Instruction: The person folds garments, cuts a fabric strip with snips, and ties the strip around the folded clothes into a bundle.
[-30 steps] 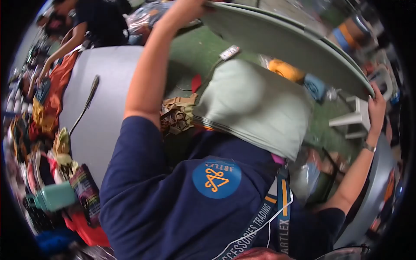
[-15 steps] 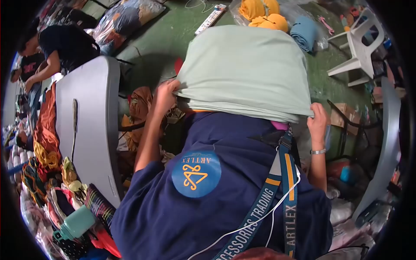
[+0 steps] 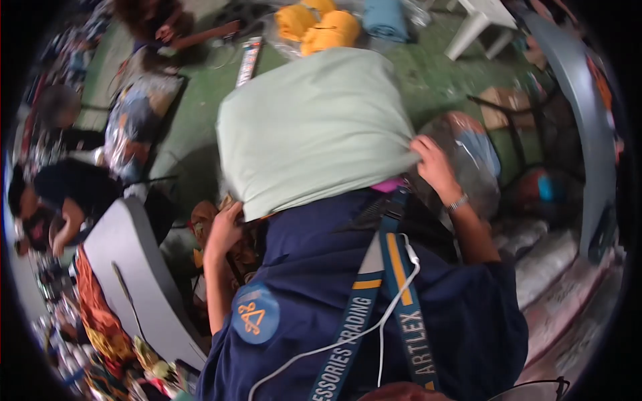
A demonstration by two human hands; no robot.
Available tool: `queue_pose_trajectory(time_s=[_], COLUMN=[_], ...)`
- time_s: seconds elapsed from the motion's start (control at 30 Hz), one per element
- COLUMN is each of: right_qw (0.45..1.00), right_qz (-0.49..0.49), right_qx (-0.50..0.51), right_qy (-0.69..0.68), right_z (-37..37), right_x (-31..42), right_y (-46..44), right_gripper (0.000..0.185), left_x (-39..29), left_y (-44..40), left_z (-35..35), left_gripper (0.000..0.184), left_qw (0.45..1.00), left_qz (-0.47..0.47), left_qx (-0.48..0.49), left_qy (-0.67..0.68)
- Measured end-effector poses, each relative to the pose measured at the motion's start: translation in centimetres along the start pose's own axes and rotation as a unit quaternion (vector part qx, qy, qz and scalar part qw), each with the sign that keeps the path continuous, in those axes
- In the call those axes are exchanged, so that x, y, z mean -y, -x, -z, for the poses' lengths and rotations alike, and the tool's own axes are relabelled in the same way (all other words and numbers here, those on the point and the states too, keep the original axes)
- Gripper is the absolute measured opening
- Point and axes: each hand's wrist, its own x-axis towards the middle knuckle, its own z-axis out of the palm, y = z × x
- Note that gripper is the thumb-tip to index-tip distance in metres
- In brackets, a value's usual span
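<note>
Pale green cloth (image 3: 314, 127) lies in a broad layered spread over my lap, its near edge against my dark blue shirt. At the cloth's near left corner, my left hand (image 3: 226, 230) has its fingers closed on the edge. My right hand (image 3: 431, 160) pinches the right edge, a little higher in the view. A bit of magenta (image 3: 388, 185) shows beneath the cloth near my right hand. A lanyard and a white cable hang down my front.
Grey tables stand at left (image 3: 134, 267) and right (image 3: 578, 113). Beyond the cloth are a power strip (image 3: 249, 61), yellow rolls (image 3: 321, 30), a blue roll (image 3: 386, 19) and a white stool (image 3: 478, 27). People are at the left. Filled plastic bags lie at right.
The cloth was lifted high between both hands a second ago, then came down onto my lap. Since then the view has turned, and both hands still grip its near edge.
</note>
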Motion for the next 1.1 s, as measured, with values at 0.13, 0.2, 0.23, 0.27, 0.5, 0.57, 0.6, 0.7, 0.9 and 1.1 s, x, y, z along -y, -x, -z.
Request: queue_pose_trajectory(time_s=[0.13, 0.2, 0.23, 0.27, 0.5, 0.57, 0.6, 0.7, 0.9, 1.1], right_qw=[0.999, 0.978, 0.978, 0.977, 0.852, 0.802, 0.770, 0.760, 0.698, 0.618], right_qz=[-0.042, -0.194, -0.204, -0.212, -0.462, -0.527, -0.557, -0.618, -0.715, -0.731], right_qx=[0.000, 0.015, 0.014, 0.013, 0.214, 0.279, 0.311, 0.199, -0.029, -0.285], right_qy=[0.004, -0.081, -0.044, -0.008, 0.123, 0.040, 0.005, -0.023, 0.020, -0.041], right_z=[0.2, 0.1, 0.0, -0.5, -12.3, -8.8, -6.4, -11.1, -17.3, -13.1], right_x=[-4.9, -9.6, -11.9, -14.7, -27.7, -22.4, -18.8, -19.8, -21.5, -21.9], right_y=[2.3, 6.0, 8.9, 12.4, 38.9, 35.0, 32.1, 31.7, 27.2, 26.6], right_gripper=[0.038, 0.032, 0.029, 0.027, 0.024, 0.026, 0.027, 0.030, 0.029, 0.033], left_x=[-2.3, -1.1, -1.1, -2.0, -5.8, -6.1, -6.1, -7.8, -9.1, -8.3], left_y=[-0.5, -0.3, -0.2, -0.4, -2.5, -3.2, -3.3, -3.9, -4.2, -3.6], left_z=[1.6, 1.5, 1.6, 2.0, 2.8, 2.7, 2.8, 3.1, 3.0, 3.0], left_gripper=[0.026, 0.030, 0.031, 0.033, 0.039, 0.040, 0.040, 0.041, 0.040, 0.039], left_qw=[0.998, 0.996, 0.994, 0.992, 0.986, 0.987, 0.986, 0.969, 0.957, 0.972], left_qz=[-0.021, -0.028, -0.014, 0.002, 0.038, 0.044, 0.042, 0.069, 0.111, 0.096], left_qx=[0.052, 0.050, 0.065, 0.079, 0.115, 0.127, 0.129, 0.165, 0.165, 0.136], left_qy=[-0.028, -0.071, -0.083, -0.097, -0.115, -0.090, -0.095, -0.169, -0.211, -0.168])
